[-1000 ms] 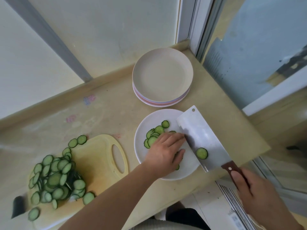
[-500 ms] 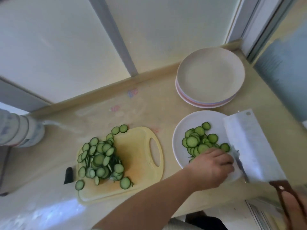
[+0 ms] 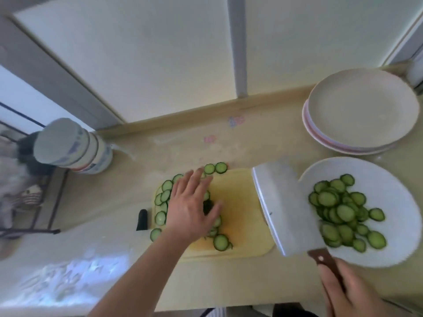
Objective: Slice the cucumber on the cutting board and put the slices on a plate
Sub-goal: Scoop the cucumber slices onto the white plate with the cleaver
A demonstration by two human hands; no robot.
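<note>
We start at the left of the head view. The cutting board (image 3: 240,216) lies at centre, long axis running roughly 9 to 3 o'clock. The remaining slices (image 3: 165,197) sit heaped on its 9 o'clock half, with two strays at 12 o'clock on the board's far edge and one large round near the 6 o'clock edge. Our left hand (image 3: 192,207) lies flat over this heap, fingers straight and spread, pointing toward 1 o'clock; it grasps nothing.

Moving right, the cleaver (image 3: 281,209) hangs over the board's 3 o'clock end, blade broadside up, long axis running 11 to 5 o'clock. Our right hand (image 3: 345,291) has its fingers wrapped around the wooden handle.

At far right, the plate (image 3: 398,243) already holds a pile of plated slices (image 3: 343,211); the blade's edge overlaps its 9 o'clock rim.

Judgement: the heap lies at 9 o'clock from the blade, with bare board between them. The left hand is nearer, so it would sweep slices toward 3 o'clock onto the blade.
</note>
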